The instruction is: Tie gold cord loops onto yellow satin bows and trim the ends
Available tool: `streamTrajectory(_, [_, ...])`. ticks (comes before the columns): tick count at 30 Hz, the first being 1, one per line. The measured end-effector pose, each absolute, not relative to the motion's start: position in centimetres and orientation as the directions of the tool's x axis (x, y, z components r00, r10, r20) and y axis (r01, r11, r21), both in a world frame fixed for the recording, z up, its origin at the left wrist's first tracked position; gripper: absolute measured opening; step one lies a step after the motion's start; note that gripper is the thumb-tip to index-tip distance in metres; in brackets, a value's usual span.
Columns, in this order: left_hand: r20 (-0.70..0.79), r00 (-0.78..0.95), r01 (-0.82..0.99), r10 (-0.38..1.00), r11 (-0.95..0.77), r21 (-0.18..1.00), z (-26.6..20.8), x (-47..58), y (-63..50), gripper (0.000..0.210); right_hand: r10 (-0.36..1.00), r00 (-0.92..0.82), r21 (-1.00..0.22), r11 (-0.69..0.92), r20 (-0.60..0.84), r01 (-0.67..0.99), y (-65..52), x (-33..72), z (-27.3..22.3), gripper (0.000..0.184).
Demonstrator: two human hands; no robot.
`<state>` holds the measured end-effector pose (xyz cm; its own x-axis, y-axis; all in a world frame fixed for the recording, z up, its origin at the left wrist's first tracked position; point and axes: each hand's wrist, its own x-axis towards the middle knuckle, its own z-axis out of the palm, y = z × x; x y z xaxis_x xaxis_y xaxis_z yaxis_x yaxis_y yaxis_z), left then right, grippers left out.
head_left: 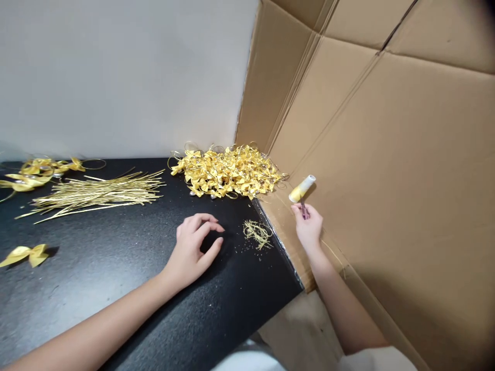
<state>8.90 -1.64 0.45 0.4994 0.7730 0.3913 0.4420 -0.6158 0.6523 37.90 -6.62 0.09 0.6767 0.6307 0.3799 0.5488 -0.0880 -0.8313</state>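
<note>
My left hand [195, 247] hovers low over the black table [154, 299], palm down, with its fingers loosely curved and apart and nothing between them. At the right, the fingers of my right hand [309, 226] are closed around a small dark purple object [305, 210], whose kind is mostly hidden. Just past those fingertips, a white and yellow tube like a thread spool [302, 188] leans by the cardboard. Between my hands lies a small heap of yellow wire or thread scraps [257, 234]. Beyond them is a big pile of yellow ribbon bows [234, 171] with wire loops.
Gold wire ties [104, 192] lie in a bundle at the back left, beside more yellow bows [36, 172]. A single yellow bow [29, 254] rests at the left. Tall cardboard [410, 165] walls off the right side, and a pale wall [116, 77] stands behind the table.
</note>
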Motion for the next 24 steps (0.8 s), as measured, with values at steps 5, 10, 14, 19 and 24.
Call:
streamTrajectory(5, [0.443, 0.499, 0.45, 0.745, -0.66, 0.602, 0.1, 8.3, -1.6, 0.01, 0.638, 0.632, -0.754, -0.121, 0.439, 0.646, -5.5, 39.3, -2.2, 0.028])
streamTrajectory(10, [0.413, 0.507, 0.435, 0.757, -0.638, 0.636, 0.0, 8.4, -1.7, 0.01, 0.67, 0.577, -0.68, -0.145, 0.467, 0.719, -5.7, 39.5, -2.7, 0.021])
streamTrajectory(14, [0.395, 0.479, 0.436, 0.784, -0.603, 0.668, -0.3, 8.3, -1.5, 0.01, 0.683, 0.56, -0.658, -0.152, 0.469, 0.738, -5.6, 39.8, -2.8, 0.02])
streamTrajectory(19, [0.387, 0.471, 0.446, 0.793, -0.592, 0.671, -0.3, 8.2, -1.5, 0.01, 0.688, 0.556, -0.653, -0.155, 0.467, 0.741, -5.5, 39.8, -2.9, 0.02])
streamTrajectory(24, [0.388, 0.469, 0.439, 0.794, -0.59, 0.677, -0.1, 8.3, -1.4, 0.012, 0.69, 0.562, -0.662, -0.16, 0.456, 0.732, -5.5, 39.8, -2.9, 0.021])
